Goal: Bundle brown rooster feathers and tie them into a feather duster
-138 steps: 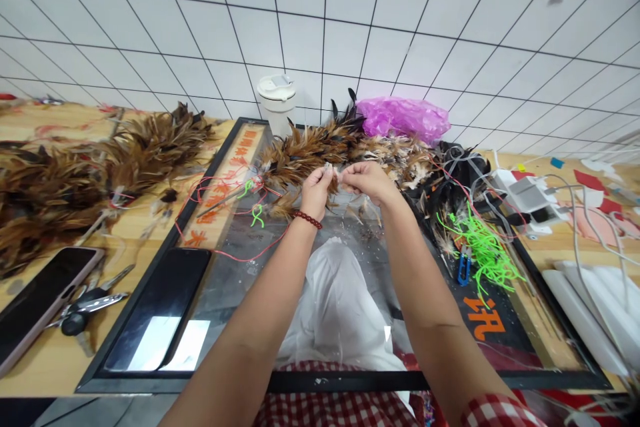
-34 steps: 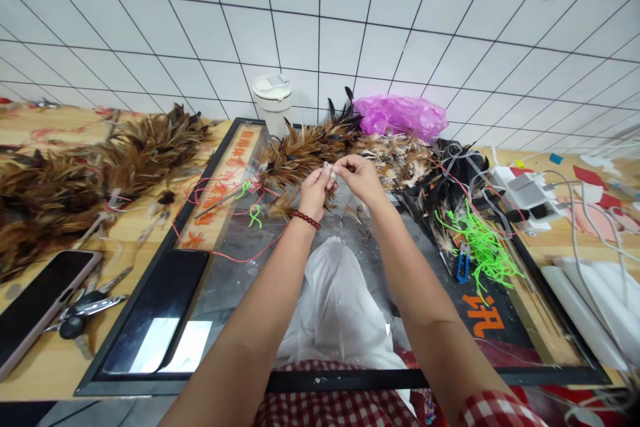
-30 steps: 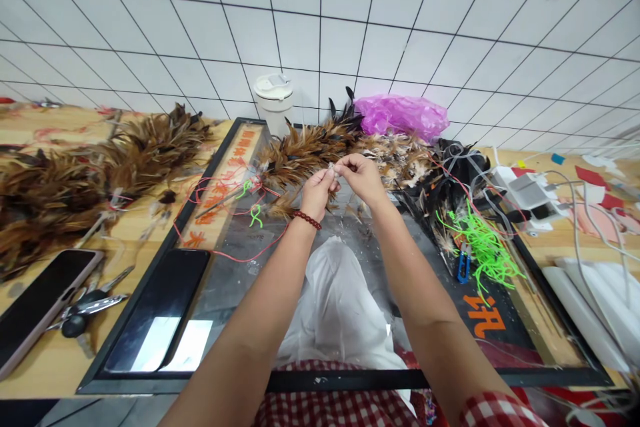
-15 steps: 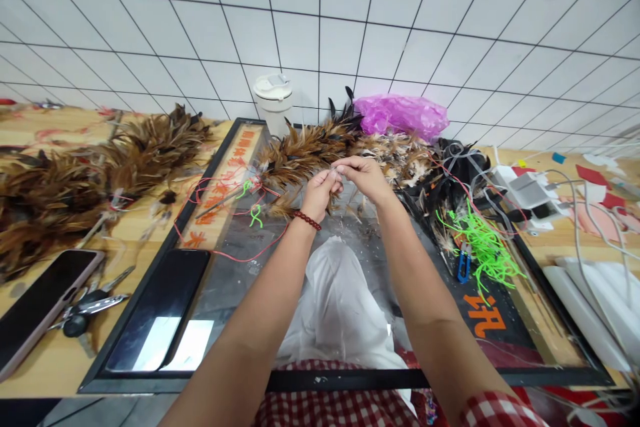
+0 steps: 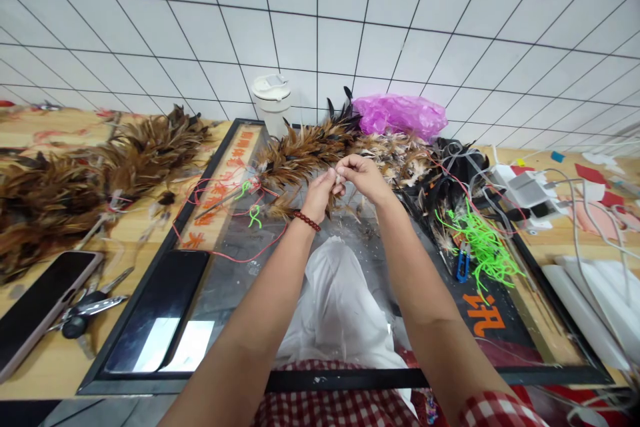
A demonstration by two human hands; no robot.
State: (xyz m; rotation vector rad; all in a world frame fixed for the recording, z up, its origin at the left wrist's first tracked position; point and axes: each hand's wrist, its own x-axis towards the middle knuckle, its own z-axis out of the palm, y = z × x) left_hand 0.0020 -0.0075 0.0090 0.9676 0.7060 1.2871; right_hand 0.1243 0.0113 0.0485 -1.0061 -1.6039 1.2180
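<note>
My left hand (image 5: 319,192) and right hand (image 5: 365,177) meet, both pinching a pale bit (image 5: 339,178) too small to identify, in front of the brown feathers (image 5: 303,152) near the far edge of the table (image 5: 60,370).

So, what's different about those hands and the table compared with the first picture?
The left hand and right hand have drawn together, closing the small gap between them. They pinch a small pale piece, too tiny to identify. The brown feather garland, pink plastic bag, blue thread snips and green cords lie as before.
</note>
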